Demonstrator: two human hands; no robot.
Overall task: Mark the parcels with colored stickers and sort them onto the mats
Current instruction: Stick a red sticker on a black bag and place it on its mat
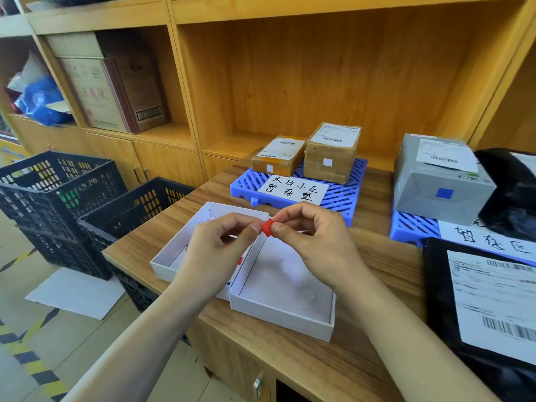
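Both hands meet over two white trays: my left hand (220, 245) and my right hand (313, 242) pinch a small red sticker (267, 227) between their fingertips. The left white tray (168, 265) holds more red stickers, partly hidden under my left hand. The right white tray (278, 314) holds pale stickers. Two brown parcels (278, 155) (330, 152) with white stickers stand on a blue mat (342, 195). A grey parcel (438, 178) with a blue sticker sits on a second blue mat (409, 227). A black bagged parcel (478, 309) lies at the right.
Black plastic crates (58, 195) stand on the floor left of the wooden table (377, 265). Wooden shelving (319, 82) rises behind, with a carton (110, 91) and a blue bag (40, 103). Another black bag (510, 192) lies beside the grey parcel.
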